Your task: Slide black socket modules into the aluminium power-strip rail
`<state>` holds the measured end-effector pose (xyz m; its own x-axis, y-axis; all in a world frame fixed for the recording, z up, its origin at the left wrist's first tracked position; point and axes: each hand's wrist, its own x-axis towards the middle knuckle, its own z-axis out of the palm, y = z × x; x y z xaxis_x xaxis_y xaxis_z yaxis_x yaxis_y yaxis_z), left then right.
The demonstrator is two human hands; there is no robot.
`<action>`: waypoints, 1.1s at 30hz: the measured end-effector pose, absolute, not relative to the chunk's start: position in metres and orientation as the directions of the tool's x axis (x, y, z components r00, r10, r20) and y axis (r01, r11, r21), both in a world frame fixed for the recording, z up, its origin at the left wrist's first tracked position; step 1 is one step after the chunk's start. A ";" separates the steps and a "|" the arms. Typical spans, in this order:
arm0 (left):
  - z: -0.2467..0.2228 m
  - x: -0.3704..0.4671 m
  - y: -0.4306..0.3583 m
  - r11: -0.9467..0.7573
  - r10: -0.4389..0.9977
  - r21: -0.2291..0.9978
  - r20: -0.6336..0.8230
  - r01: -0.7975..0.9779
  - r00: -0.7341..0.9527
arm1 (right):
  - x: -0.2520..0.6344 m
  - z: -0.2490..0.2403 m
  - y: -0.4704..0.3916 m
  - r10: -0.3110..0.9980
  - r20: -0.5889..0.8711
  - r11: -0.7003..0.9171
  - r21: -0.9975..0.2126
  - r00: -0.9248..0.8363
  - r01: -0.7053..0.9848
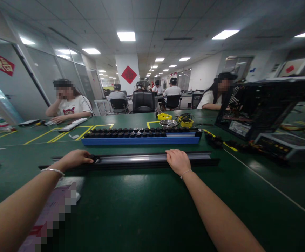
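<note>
A long black rail (131,159) with a shiny silver channel lies lengthwise across the green table. At its left part, my left hand (75,159) is closed in a pinch on a small black part (96,158) at the channel; its exact kind is hard to make out. My right hand (178,161) grips the rail toward its right end, fingers curled over the far edge, thumb hidden. Just behind lies a blue rail (142,140) with rows of small black parts (126,133) along most of its length; its right end shows bare channel.
An open black computer case (260,101) and a grey box-shaped unit (289,145) stand at the right. Yellow trays (164,116) and a round metal dish (168,123) sit behind the blue rail. A pink printed sheet (55,206) lies front left. People sit across the table.
</note>
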<state>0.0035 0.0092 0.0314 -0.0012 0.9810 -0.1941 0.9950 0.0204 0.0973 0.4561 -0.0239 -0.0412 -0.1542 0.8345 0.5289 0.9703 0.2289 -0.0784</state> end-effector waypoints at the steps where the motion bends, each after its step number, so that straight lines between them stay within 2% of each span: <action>1: 0.031 0.003 0.009 0.022 0.981 0.098 -0.194 0.995 -0.002 | 0.456 -0.041 -0.024 0.836 0.527 0.227 -0.078 -0.153 0.971; 33: 0.033 0.034 0.008 -0.025 0.983 0.153 -0.177 0.988 0.052 | 0.457 -0.040 -0.024 0.842 0.516 0.240 -0.103 -0.155 0.965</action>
